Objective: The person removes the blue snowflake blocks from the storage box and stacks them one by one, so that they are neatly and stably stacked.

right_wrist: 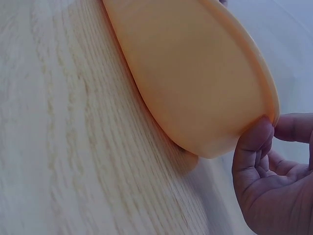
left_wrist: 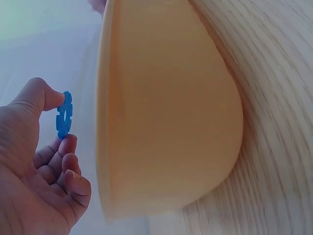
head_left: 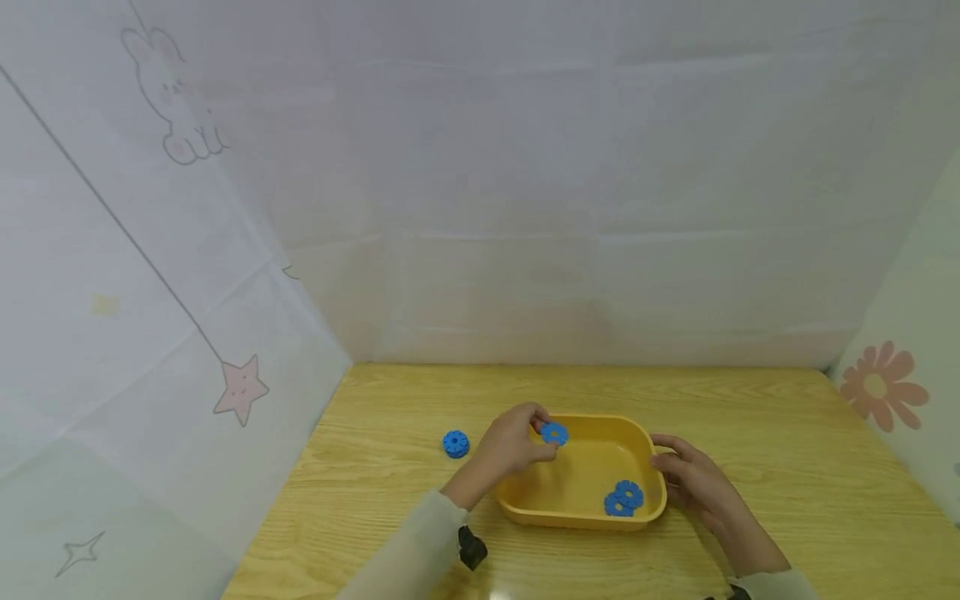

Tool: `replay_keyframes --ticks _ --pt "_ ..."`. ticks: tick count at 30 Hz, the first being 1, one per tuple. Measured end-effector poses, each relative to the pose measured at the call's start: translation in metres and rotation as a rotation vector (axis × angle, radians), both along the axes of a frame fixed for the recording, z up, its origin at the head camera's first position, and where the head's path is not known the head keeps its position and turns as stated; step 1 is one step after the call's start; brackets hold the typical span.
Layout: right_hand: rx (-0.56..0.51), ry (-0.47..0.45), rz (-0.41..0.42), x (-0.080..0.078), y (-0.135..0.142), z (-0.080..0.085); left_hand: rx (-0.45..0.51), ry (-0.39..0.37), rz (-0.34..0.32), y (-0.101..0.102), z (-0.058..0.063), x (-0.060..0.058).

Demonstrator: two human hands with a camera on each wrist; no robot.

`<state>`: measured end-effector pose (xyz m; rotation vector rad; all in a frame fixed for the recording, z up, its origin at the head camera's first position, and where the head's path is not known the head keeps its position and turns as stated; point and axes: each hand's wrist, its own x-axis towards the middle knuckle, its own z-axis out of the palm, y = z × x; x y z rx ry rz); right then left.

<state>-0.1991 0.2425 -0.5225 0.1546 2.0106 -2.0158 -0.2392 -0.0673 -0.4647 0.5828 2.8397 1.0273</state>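
Between the thumb and fingertips of my left hand [head_left: 506, 446] is a blue notched plastic disc [left_wrist: 68, 100] with a hole in its middle. The disc is raised above the left part of a yellow plastic basin [head_left: 555, 518]; in the left wrist view it appears edge-on, apart from the basin's rim. My right hand [head_left: 697, 483] pinches the rim at the right end, as the right wrist view shows with the thumb [right_wrist: 259, 134] against the outer wall. Inside the basin, overlapping blue discs [head_left: 635, 501] lie near the front right corner.
A small stack of blue discs [head_left: 456, 452] stands on the wooden table [head_left: 375, 467] left of the basin. Pale printed cloth [head_left: 525, 208] hangs behind the table and along both sides. A black strap [head_left: 471, 548] is at the left wrist.
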Motion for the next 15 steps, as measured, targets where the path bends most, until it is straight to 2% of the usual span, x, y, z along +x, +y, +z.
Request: replay_keyframes --ticks 8,15 --pt "0.011 0.006 0.005 0.0 0.001 0.0 0.029 -0.048 0.059 -0.018 -0.002 -0.005" --pt "0.01 0.001 0.006 -0.001 0.001 -0.001 0.055 -0.01 0.069 -0.034 -0.009 -0.009"
